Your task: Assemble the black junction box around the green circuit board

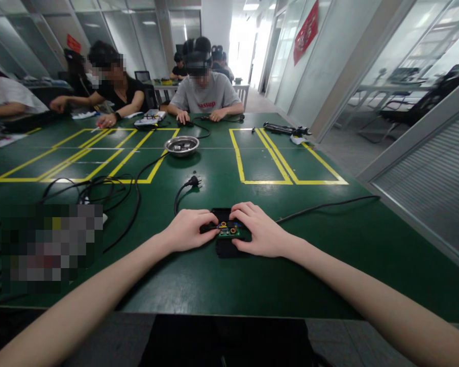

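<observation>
In the middle of the green table, a small green circuit board [225,232] with copper ring coils sits in an opened black plastic case [229,248]. My left hand [187,230] pinches a black cable end [208,229] at the board's left side. From the right, my right hand [263,232] grips the board and case edge between thumb and fingers; its exact contact points are partly hidden. A black power plug [193,181] lies beyond my left hand, its cord running back toward the case. Another black cord [329,205] leads away to the right.
A metal bowl [182,146] holding small metal parts stands ahead. Coiled black cables [87,191] and a blurred-out item [53,247] lie at left. Yellow tape [265,182] marks the green table [290,285]. A dark tool [286,128] rests far right. Several people sit across and farther back.
</observation>
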{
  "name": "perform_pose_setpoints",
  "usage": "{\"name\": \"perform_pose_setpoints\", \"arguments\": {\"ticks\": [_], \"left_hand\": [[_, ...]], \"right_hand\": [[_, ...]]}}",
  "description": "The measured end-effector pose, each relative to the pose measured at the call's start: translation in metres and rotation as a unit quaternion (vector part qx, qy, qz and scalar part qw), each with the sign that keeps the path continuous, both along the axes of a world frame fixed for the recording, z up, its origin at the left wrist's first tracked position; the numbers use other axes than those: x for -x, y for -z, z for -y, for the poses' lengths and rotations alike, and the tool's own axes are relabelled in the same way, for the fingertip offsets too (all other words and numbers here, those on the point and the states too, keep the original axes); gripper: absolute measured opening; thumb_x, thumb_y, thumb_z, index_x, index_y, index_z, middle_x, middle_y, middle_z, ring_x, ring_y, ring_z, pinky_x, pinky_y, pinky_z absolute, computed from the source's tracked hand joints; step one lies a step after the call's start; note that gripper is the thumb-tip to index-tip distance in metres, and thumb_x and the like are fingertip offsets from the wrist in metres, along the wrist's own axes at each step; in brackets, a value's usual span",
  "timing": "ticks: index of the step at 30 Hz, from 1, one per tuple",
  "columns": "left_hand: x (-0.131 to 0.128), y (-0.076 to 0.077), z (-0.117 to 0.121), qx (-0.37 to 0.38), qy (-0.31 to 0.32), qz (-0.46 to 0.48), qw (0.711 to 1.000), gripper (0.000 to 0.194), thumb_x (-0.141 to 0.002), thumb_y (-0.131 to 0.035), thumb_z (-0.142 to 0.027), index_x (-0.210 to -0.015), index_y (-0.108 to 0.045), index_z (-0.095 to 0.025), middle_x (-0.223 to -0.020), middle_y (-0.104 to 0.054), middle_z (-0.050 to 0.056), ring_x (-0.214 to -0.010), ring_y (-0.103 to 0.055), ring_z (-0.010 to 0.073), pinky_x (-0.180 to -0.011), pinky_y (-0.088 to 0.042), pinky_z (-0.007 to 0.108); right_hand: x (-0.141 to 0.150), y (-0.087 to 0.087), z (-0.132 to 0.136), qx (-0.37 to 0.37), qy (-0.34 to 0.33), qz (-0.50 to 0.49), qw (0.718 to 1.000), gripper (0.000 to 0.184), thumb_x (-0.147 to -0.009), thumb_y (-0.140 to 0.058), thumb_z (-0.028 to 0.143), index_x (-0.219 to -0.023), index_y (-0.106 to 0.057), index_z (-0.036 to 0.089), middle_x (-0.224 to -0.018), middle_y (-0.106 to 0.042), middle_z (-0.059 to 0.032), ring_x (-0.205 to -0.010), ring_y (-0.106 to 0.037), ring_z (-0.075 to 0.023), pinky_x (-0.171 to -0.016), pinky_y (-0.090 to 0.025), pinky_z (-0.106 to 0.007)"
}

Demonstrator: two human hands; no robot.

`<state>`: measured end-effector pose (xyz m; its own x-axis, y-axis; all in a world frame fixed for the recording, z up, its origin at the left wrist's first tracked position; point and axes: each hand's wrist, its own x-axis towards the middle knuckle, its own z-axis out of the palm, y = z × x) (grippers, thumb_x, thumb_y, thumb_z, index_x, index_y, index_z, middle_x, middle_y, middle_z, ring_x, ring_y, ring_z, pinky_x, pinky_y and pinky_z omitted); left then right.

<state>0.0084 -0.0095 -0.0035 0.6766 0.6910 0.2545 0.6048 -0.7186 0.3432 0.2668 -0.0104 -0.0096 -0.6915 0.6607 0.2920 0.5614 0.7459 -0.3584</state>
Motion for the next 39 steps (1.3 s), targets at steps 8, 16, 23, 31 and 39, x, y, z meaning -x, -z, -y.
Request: {"name": "perform_pose_setpoints", "arguments": {"ticks": [8,16,23,31,39], "left_hand": [[-0.001,-0.002,-0.001,0.015,-0.015,0.008,1.0,0.019,-0.098,-0.063,-0.032,-0.105,-0.074,-0.019,-0.095,-0.078,0.004,-0.081,-0.074,0.0173,-0.071,-0.051,0.025],[-0.001,0.0,-0.002,0.026,-0.026,-0.005,0.999,0.024,-0.1,-0.061,-0.035,-0.112,-0.075,-0.021,-0.106,-0.08,0.005,-0.093,-0.076,0.0201,-0.082,-0.056,0.028],[-0.001,0.001,-0.003,0.026,-0.032,-0.008,0.999,0.024,-0.1,-0.06,-0.034,-0.113,-0.076,-0.02,-0.106,-0.08,0.005,-0.092,-0.076,0.0199,-0.08,-0.056,0.027],[-0.002,0.001,-0.004,0.025,-0.035,-0.015,0.999,0.024,-0.1,-0.061,-0.033,-0.114,-0.076,-0.02,-0.107,-0.081,0.005,-0.094,-0.076,0.0207,-0.082,-0.056,0.029],[-0.003,0.001,-0.005,0.031,-0.045,-0.021,0.998,0.025,-0.099,-0.062,-0.034,-0.114,-0.076,-0.02,-0.107,-0.081,0.006,-0.093,-0.076,0.0209,-0.082,-0.056,0.029]], "right_hand": [[0.001,0.004,-0.001,0.009,0.009,-0.021,1.0,0.045,-0.077,-0.079,0.033,-0.115,-0.06,0.02,-0.128,-0.062,-0.0149,-0.122,-0.055,-0.0332,-0.105,-0.047,-0.053],[0.002,0.009,-0.004,0.013,0.012,-0.049,0.999,0.051,-0.075,-0.085,0.04,-0.117,-0.063,0.022,-0.128,-0.062,-0.0132,-0.122,-0.056,-0.0329,-0.107,-0.047,-0.053],[0.0,0.01,-0.009,0.019,0.001,-0.064,0.998,0.056,-0.075,-0.087,0.044,-0.123,-0.066,0.024,-0.131,-0.062,-0.0129,-0.125,-0.057,-0.0338,-0.108,-0.046,-0.055],[-0.002,0.007,-0.013,0.013,0.006,-0.061,0.998,0.06,-0.072,-0.089,0.052,-0.122,-0.069,0.024,-0.13,-0.064,-0.0131,-0.123,-0.058,-0.0346,-0.106,-0.049,-0.056],[0.0,0.008,-0.015,0.013,0.012,-0.065,0.998,0.061,-0.07,-0.091,0.053,-0.119,-0.071,0.023,-0.127,-0.065,-0.0127,-0.122,-0.059,-0.0335,-0.106,-0.049,-0.054]]}}
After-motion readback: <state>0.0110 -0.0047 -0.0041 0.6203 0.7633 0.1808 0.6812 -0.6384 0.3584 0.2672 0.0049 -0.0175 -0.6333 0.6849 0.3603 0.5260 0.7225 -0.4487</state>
